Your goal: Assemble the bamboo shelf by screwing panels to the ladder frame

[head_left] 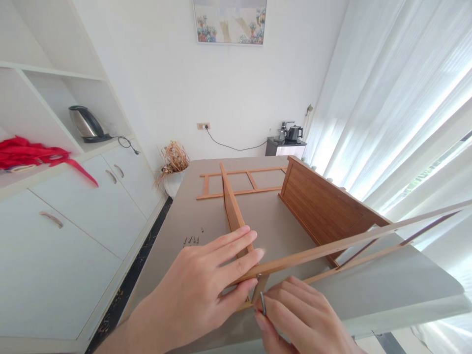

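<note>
My left hand [208, 280] is closed around the corner where a ladder-like wooden frame [317, 253] meets an upright wooden board [231, 206]. Its fingers lie over the top and the thumb presses from the near side. A small metal fastener [259, 276] shows in the frame's rail by the fingertips. Just below it, my right hand [304, 312] pinches a bent metal hex key [262, 302]; the fingers cover part of the tool. Several screws [191, 240] lie on the table left of the board.
A second wooden frame [253, 180] lies flat at the table's [165, 246] far end. A larger wooden panel [324, 204] stands along the right side, by the white curtains [368, 98]. White cabinets [73, 231] line the left, and a dried plant [173, 160] stands behind the table.
</note>
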A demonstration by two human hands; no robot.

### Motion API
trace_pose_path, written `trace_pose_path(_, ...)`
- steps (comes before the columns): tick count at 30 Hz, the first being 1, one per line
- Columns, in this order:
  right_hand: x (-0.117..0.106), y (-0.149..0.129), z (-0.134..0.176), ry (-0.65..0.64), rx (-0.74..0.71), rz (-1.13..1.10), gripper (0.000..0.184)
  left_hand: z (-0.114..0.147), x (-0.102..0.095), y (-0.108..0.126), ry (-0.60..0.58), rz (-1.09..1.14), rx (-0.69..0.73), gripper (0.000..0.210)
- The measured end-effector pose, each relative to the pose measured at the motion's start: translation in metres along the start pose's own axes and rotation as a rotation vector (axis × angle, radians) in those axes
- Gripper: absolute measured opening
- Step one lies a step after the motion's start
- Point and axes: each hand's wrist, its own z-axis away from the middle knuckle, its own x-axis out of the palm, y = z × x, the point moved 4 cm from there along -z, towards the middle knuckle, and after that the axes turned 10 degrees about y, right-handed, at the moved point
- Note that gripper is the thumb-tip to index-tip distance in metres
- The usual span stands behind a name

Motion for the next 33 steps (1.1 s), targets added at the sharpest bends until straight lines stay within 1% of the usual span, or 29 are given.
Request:
trace_pose_path(5, -0.015, 0.007, -0.011, -0.128, -0.084, 0.123, 0.022, 0.001, 0.0, 0.001, -0.003, 0.005, -0.006, 0.033)
trace_pose_path(9, -0.015, 0.006, -0.016, -0.205, -0.133, 0.149, 0.023, 0.001, 0.001, 0.0, -0.002, 0.0, 0.001, 0.034)
trace_pose_path(17, -0.013, 0.006, -0.017, -0.236, -0.131, 0.151, 0.024, 0.001, 0.001, 0.0, 0.003, 0.009, -0.001, 0.035)
trace_pose_path(23, -0.012, 0.005, -0.016, -0.274, -0.08, 0.147, 0.026, 0.001, 0.001, -0.001, 0.004, 0.022, -0.006, 0.036)
trace_pose_path(26, -0.014, 0.004, -0.018, -0.262, -0.072, 0.154, 0.026, 0.002, 0.002, -0.002, -0.002, 0.019, -0.006, 0.036)
trace_pose_path(33, -0.023, -0.003, -0.025, -0.249, -0.146, 0.296, 0.024, 0.002, 0.002, -0.001, -0.01, 0.016, 0.003, 0.037)
